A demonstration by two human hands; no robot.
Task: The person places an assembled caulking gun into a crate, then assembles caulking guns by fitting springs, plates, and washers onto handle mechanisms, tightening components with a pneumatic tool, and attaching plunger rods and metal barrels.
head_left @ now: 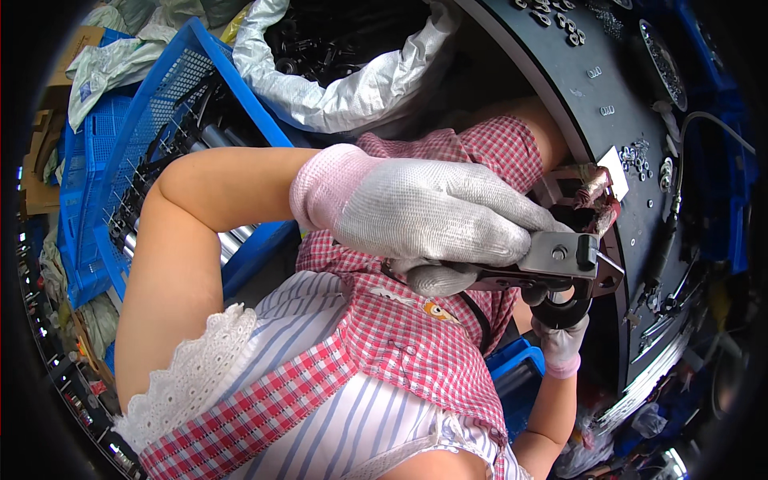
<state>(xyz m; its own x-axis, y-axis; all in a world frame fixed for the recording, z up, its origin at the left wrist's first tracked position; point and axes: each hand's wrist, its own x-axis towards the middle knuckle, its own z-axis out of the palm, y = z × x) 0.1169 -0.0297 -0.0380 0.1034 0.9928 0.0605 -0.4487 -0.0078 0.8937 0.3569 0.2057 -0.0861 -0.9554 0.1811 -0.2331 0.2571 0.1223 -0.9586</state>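
My left hand (440, 210), in a grey-white glove with a pink cuff, is closed around a black metal bracket (552, 254). The bracket has a holed plate on top and a rounded, ring-like end. A thin metal pin (611, 262) sticks out from its far right side. My right hand (563, 344), gloved the same way, grips the ring-like end from below; the bracket hides part of its fingers. Just beyond the bracket, at the bench edge, stands a metal fixture (560, 186) with a stained, wrapped piece (594, 188).
The dark workbench (588, 96) curves along the right with nuts (570, 30), small hardware (638, 158) and a white card (614, 173). At left a blue crate (200, 44) holds black-and-silver cylinders. A white sack (352, 100) of black parts stands behind. A blue bin (512, 360) sits low right.
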